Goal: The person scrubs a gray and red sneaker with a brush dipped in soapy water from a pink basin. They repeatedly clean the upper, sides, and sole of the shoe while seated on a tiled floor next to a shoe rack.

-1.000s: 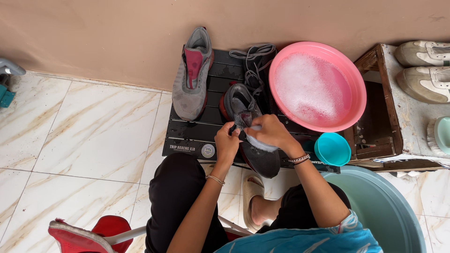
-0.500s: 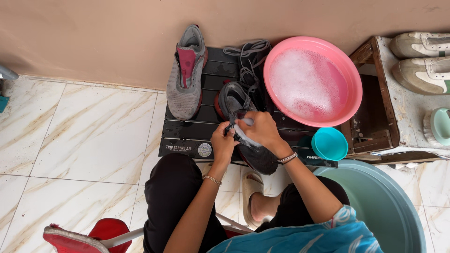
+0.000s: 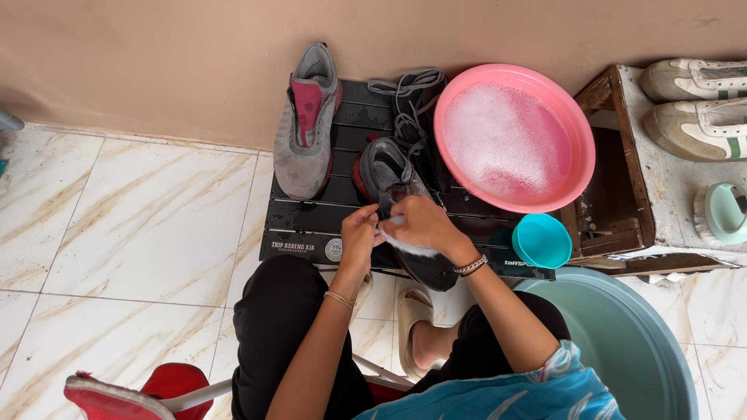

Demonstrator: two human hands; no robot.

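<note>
My left hand (image 3: 359,233) steadies the dark shoe (image 3: 405,210) on the black rack (image 3: 311,225) while my right hand (image 3: 424,225) pinches a white cloth (image 3: 408,246) against it, scrubbing. The next stroke needs fresh suds from the pink basin (image 3: 580,148) beyond the shoe.

A plain beige wall (image 3: 156,70) is seen along the top. The floor (image 3: 132,233) is laid w/ glossy white marble-look tiles, tan-veined, grey grout. A low black slatted worktop (image 3: 311,222) is set against the wall; a worn wooden crate (image 3: 622,179) is placed beside it, at right. Light is soft, even daylight.
</note>
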